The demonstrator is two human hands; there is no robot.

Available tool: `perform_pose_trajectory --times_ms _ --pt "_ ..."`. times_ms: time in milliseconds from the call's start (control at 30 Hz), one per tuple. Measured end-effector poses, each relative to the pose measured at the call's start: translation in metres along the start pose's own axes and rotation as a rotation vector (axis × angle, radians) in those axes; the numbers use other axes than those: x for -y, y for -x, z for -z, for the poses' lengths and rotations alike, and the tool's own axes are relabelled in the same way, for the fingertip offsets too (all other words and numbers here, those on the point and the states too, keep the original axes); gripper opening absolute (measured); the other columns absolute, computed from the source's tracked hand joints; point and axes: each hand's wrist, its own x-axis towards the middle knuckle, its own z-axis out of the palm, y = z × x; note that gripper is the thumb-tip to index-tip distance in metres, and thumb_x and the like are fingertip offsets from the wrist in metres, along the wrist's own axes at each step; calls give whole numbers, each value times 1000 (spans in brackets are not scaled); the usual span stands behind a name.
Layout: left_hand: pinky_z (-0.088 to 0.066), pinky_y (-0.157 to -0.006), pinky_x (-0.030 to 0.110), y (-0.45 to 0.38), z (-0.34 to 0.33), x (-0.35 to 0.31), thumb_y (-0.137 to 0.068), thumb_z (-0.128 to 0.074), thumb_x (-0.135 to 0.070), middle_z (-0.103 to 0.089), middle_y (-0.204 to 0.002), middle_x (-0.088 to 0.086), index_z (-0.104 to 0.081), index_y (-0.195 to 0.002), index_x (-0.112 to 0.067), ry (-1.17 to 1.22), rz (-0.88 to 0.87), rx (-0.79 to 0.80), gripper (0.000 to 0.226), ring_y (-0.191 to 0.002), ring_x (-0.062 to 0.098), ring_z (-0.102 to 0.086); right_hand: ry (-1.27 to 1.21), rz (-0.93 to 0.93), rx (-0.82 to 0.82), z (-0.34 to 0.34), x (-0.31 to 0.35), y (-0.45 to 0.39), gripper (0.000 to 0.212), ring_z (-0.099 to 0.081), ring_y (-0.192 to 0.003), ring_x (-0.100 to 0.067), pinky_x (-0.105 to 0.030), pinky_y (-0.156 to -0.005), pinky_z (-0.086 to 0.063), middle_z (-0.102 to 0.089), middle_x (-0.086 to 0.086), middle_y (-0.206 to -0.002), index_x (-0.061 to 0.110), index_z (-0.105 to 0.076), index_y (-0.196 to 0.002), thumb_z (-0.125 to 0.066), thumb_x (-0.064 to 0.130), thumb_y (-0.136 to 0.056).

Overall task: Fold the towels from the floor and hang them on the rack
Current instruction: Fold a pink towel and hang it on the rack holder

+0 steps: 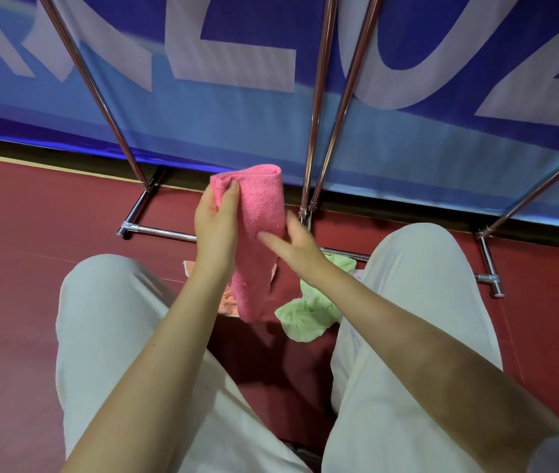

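**Pink towel folded, held in air**

Banner (407,63): big white letters, cropped, unreadable as a word. Pink towel (257,240) hangs long axis vertical, fold edge up, over floor (25,268) before rack (319,97). Left hand (214,223) pinches top corner, fingers together. Right hand (291,240) flat on towel, fingers straight. Green towel (308,312) on floor.

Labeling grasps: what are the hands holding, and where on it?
Left hand grips the folded pink towel near its upper left edge. Right hand lies with straight fingers against its right side, mid-length.
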Motion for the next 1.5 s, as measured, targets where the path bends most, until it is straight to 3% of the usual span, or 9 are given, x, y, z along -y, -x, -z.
perform_pose_trajectory --times_ms 100,333,500,667,833,933,1033,1233,1500 --pt "-45 -82 28 0 3 -4 -96 -53 -20 -64 -87 -5 -66 -93 -22 42 2 4 14 -85 9 -57 154 -19 35 -9 -11 0 46 -57 -94 -1 -8 -80 -42 -58 6 -111 13 -46 -130 -64 10 -88" --pt "-46 -80 23 -13 14 -10 -98 -52 -21 -63 -88 -7 -65 -92 -23 101 37 -89 15 -85 6 -57 219 -96 -1 -27 -19 -9 29 -58 -106 -19 -27 -91 -45 -62 -5 -113 12 -52 -124 -51 9 -94" --pt "-49 -89 31 -33 39 -11 -97 -54 -29 -65 -93 -7 -65 -92 -24 105 92 -267 14 -92 11 -61 152 -134 -41 -28 -16 -12 10 -59 -87 -17 -33 -81 -46 -63 -3 -93 13 -59 -101 -50 15 -97" --pt "-49 -100 44 -46 60 2 -93 -54 -35 -67 -99 -4 -67 -87 -28 25 119 -398 15 -103 16 -63 174 -54 -54 -17 -13 -9 25 -51 -72 -10 -25 -66 -39 -56 -4 -80 -1 -64 -96 -55 23 -96" --pt "-48 -89 35 -43 59 13 -96 -53 -30 -61 -86 -7 -64 -85 -26 -12 127 -405 16 -87 10 -57 115 -131 61 0 -10 0 29 -57 -73 -15 -29 -66 -44 -61 -6 -82 3 -67 -98 -62 31 -92" --pt "-48 -89 35 -40 57 20 -96 -50 -29 -62 -95 -3 -67 -101 -20 -92 114 -372 20 -94 13 -58 86 -175 114 11 -10 5 26 -63 -79 -22 -36 -74 -49 -66 -7 -87 15 -69 -97 -67 39 -87" --pt "-49 -93 42 -35 53 27 -95 -49 -26 -63 -99 0 -66 -104 -18 -121 161 -359 21 -96 15 -59 88 -175 79 23 -6 13 49 -59 -81 -23 -37 -75 -46 -63 -8 -88 10 -69 -97 -68 54 -76" --pt "-48 -94 37 -37 25 32 -91 -52 -15 -62 -115 10 -59 -118 -8 -310 183 -227 29 -109 25 -58 -47 -166 16 61 29 19 11 -62 -84 -19 -34 -85 -48 -68 -7 -92 16 -69 -95 -58 13 -94" --pt "-43 -93 25 -38 -62 -17 -99 -47 -15 -60 -126 4 -58 -126 -13 -502 -39 281 29 -111 13 -55 423 -4 103 126 130 3 28 -56 -83 -10 -27 -76 -44 -64 -3 -93 0 -67 -103 -58 25 -94"
